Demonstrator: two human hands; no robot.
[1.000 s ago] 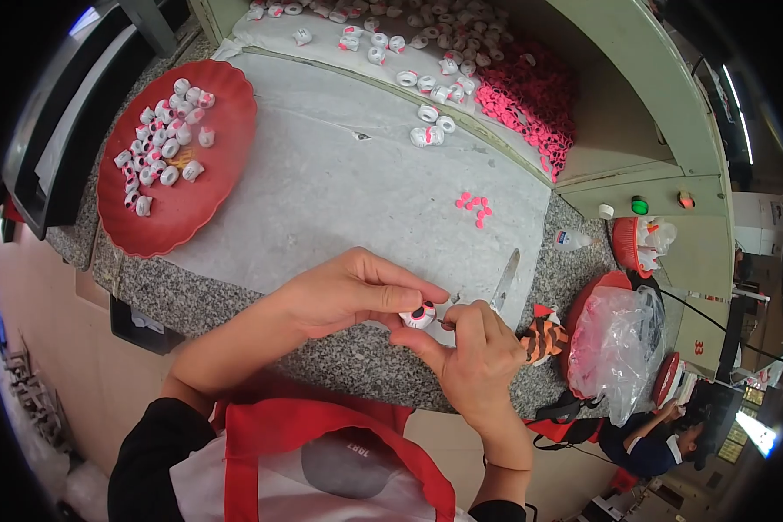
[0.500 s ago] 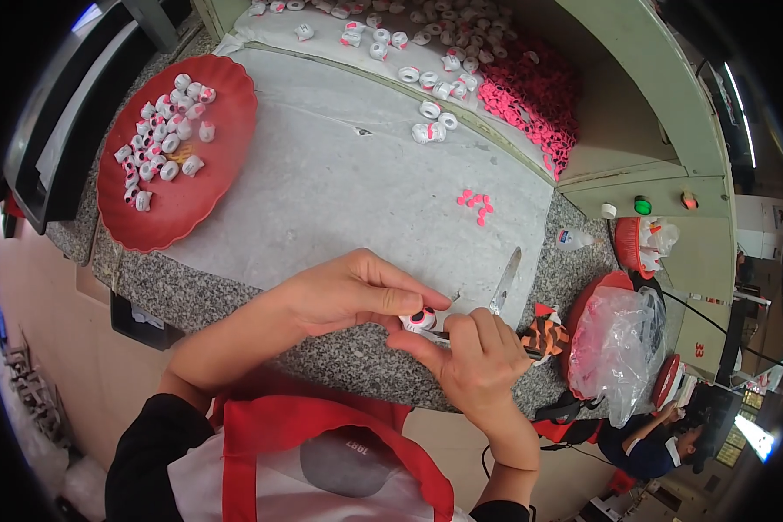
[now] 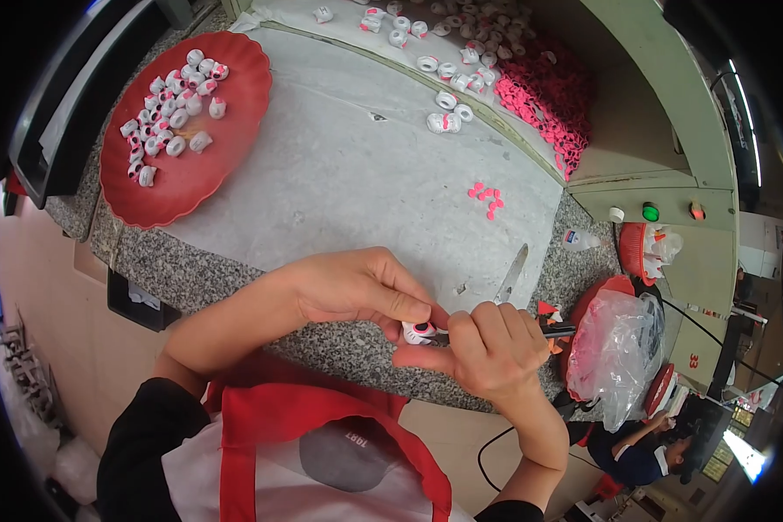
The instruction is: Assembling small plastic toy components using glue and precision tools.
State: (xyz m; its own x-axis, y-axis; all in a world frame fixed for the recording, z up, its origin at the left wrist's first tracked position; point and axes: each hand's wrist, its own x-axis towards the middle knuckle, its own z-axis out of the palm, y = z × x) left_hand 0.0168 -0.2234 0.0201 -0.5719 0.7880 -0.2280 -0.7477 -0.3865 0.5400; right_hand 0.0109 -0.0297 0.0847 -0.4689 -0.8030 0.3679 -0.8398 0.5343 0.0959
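White-and-pink moulded piece (image 3: 418,332) sits above the granite counter (image 3: 187,271), pinched between the left hand's (image 3: 352,289) thumb and fingers, apparently to steady it against the dark-handled tool (image 3: 558,331) clamped in the right hand's (image 3: 498,355) curled grip.

Your left hand (image 3: 352,287) pointed rightward, thumb (image 3: 398,304) extended and fingertips (image 3: 419,311) closed in a pinch. Your left forearm (image 3: 235,326) slanted up from a bent elbow (image 3: 181,358). Your right hand (image 3: 496,352) was curled, knuckles uppermost, its thumb pointing left near the left fingertips, with the right forearm (image 3: 539,435) angled up from below.
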